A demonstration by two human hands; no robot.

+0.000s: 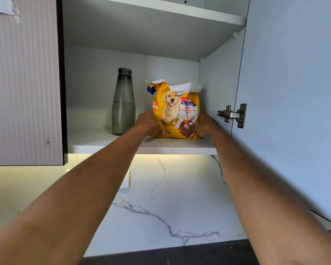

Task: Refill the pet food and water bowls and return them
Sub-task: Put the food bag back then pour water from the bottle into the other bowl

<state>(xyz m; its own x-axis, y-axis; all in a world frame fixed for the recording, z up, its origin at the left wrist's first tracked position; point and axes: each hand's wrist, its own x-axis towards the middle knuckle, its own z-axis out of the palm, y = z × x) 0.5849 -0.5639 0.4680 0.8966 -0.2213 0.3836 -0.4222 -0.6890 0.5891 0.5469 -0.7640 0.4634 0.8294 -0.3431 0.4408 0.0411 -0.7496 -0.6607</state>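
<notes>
Hands are gripping an upright dog food bag [177,111] standing between them: left hand [148,122] and right hand [203,126] equally near, each clasping 1 side.

The dog food bag [177,111] is yellow, with a picture of a happy golden dog on the front and a bowl of brown bits near the bottom. It stands upright on the lower shelf [96,139] of the open cupboard, close to the right wall, and its top is torn open with white showing inside. The water bottle [123,102] is tall, grey and see-through, has no cap, is partly full, and stands just left of the bag.
</notes>
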